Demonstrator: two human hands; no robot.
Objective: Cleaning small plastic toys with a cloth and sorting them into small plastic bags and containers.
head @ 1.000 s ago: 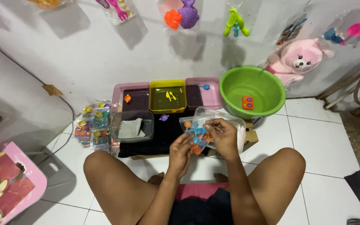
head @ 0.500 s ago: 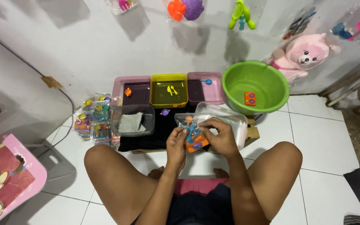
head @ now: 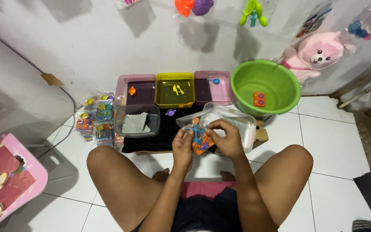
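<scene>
Two hands meet over the front edge of a low black worktop, but the biggest thing in view is the green basin at the right, with a small orange toy lying inside. Along the wall stand three shallow trays: pink, yellow and pink. In front of them sit a clear tub with a folded grey cloth and a clear lidded container. A stack of packed toy sets lies on the floor at the left.

The left hand and right hand both pinch a small clear plastic bag of toy pieces, blue and orange, held up just in front of the lidded container. The fingers of each hand are closed on the bag's upper part, thumbs against forefingers. The bag looks very light, its film soft, crinkly and likely slippery, while the hard pieces inside shift; holding it by the top edge on both sides seems the surest grip.
</scene>
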